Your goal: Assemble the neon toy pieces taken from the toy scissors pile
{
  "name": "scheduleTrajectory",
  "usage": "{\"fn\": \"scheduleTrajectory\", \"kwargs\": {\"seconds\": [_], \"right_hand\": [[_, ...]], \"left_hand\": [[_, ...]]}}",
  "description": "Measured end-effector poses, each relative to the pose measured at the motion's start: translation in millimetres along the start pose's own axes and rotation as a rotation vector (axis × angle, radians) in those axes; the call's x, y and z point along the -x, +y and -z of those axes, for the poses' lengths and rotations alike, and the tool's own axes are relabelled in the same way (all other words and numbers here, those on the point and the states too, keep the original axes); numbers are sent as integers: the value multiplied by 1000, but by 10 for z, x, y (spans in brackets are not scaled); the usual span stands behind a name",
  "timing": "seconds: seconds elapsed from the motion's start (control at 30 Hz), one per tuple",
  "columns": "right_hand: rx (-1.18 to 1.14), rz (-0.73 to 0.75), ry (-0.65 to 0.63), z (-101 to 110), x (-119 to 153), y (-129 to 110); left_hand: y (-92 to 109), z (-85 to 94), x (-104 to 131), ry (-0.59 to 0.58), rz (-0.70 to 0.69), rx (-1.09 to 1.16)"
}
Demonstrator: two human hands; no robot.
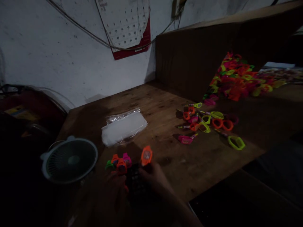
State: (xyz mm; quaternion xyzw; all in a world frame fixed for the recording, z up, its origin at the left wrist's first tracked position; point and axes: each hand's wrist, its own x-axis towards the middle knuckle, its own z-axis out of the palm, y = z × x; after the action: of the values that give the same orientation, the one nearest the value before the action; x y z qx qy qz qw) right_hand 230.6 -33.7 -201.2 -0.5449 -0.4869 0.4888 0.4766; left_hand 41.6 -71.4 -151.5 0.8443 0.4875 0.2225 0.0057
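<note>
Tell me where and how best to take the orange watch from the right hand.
Probably best to pinch the orange watch by the side edges of its top end, coming from above. It sticks up from the right hand, which seems to hold its lower end, leaving the top exposed; a side pinch also keeps the grip off its face.

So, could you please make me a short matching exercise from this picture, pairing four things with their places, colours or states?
1. calendar
2. right hand
3. white pack
4. large heap

A. holding an orange watch-like piece
B. mixed pink, orange, yellow and green
C. lying flat on the wooden table
D. hanging on the wall

Pairs: 1-D, 2-A, 3-C, 4-B
</note>
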Motion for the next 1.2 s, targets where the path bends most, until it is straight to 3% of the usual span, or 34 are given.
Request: {"fn": "scheduleTrajectory", "kwargs": {"seconds": [0.07, 0.17, 0.53, 0.73, 0.8, 0.93, 1.0, 1.07, 1.13, 1.2], "right_hand": [[-108, -25, -46, -222, 135, 100], [-52, -40, -53, -382, 220, 189], [204, -29, -164, -508, 132, 10], [370, -58, -232, -483, 133, -47], [441, -68, -223, -531, 148, -50], [494, 17, -119, -557, 186, -23], [493, 72, -69, -384, 160, -25], [506, 113, -8, -26, 89, -79], [621, 120, 99, 482, -20, -185], [991, 6, 249, 1039, -146, -301]], "left_hand": [[-16, -3, 7, -5, 5, -10], [-52, 3, 16, -9, 14, -24], [-80, -51, 76, 60, 83, -49], [-87, -152, -176, 160, 141, -95], [-78, -211, -283, 219, 87, -105], [-123, -305, -354, 268, -201, -159], [-195, -332, -338, 213, -347, -176], [-257, -342, -315, 218, -411, -138], [-266, -324, -292, 277, -319, -56], [-218, -281, -266, 339, -193, 23]]}}
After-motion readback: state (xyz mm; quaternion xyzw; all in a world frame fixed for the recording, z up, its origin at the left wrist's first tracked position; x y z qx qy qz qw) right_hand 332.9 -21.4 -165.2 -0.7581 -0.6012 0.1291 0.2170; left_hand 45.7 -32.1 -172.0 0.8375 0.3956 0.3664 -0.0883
